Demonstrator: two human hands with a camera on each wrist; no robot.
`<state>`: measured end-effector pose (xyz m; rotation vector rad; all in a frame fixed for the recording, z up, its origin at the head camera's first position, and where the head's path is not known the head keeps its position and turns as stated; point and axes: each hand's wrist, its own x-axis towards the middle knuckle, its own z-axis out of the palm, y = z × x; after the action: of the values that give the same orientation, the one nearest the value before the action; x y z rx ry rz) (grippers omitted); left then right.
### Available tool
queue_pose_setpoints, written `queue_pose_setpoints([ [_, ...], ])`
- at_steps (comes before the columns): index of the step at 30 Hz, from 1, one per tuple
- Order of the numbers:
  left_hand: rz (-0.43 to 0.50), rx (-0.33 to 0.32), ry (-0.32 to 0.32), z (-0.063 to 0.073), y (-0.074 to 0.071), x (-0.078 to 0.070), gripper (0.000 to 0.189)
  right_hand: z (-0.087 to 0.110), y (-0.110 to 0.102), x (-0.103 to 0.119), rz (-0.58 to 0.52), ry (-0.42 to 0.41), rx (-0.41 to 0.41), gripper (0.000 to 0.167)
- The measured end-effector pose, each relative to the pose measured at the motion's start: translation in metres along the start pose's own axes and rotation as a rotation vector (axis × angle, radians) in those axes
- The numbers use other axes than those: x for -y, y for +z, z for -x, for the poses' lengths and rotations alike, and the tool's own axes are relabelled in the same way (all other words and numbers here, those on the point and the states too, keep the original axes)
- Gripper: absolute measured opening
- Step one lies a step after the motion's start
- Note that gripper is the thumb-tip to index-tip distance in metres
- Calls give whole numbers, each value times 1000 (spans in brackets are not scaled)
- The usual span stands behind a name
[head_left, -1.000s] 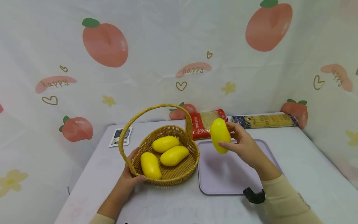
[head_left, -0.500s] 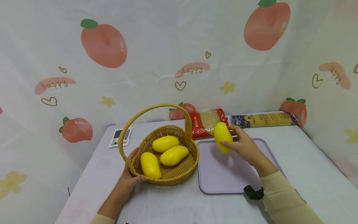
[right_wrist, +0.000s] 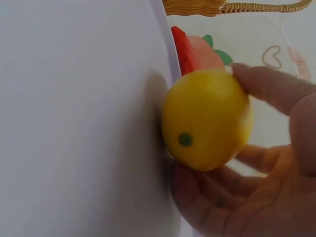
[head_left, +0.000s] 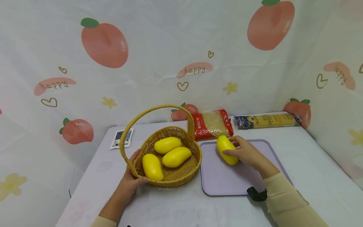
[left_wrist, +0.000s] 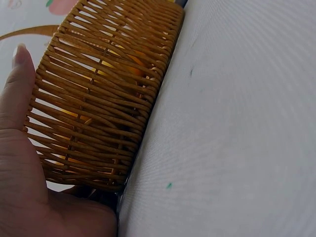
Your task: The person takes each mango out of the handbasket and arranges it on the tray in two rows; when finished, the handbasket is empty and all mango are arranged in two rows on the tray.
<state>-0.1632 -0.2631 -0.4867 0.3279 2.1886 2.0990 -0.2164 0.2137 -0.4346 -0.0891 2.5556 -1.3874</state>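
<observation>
A wicker basket (head_left: 181,179) with a tall arched handle stands on the table, three yellow mangoes (head_left: 176,157) lying inside it. My left hand (head_left: 129,183) grips the basket's left side, thumb on the near rim; the left wrist view shows the thumb against the woven wall (left_wrist: 94,98). Over the lilac tray (head_left: 224,186), my right hand (head_left: 246,153) holds another mango (head_left: 227,150) between thumb and fingers. In the right wrist view this mango (right_wrist: 207,118) is very close to the tray surface; whether it touches is hard to tell.
Behind the tray lies a red bag of noodle-like food (head_left: 212,124). A long blue and yellow noodle packet (head_left: 267,121) is at the back right. A small white pouch (head_left: 122,138) lies left of the basket. A patterned cloth wall (head_left: 153,78) stands behind the table.
My right hand has lowered the mango toward the tray, shifting slightly right, and the mango has tilted. The left hand and the basket have stayed in place.
</observation>
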Motion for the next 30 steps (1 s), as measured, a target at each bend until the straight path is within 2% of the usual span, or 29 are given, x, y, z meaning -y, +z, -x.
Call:
queue_pose_setpoints([
  [5,-2,0,-1,0,0,0,109,-2,4,0,91,54,-35,81],
  [13,-5,4,5,-2,-1,2,109,-1,5,2,155,25,-65,75],
  [22,19,11,18,-2,0,2,108,3,1,7,147,55,-16,74],
  [30,7,12,17,-1,0,1,107,2,1,8,149,67,-22,71],
])
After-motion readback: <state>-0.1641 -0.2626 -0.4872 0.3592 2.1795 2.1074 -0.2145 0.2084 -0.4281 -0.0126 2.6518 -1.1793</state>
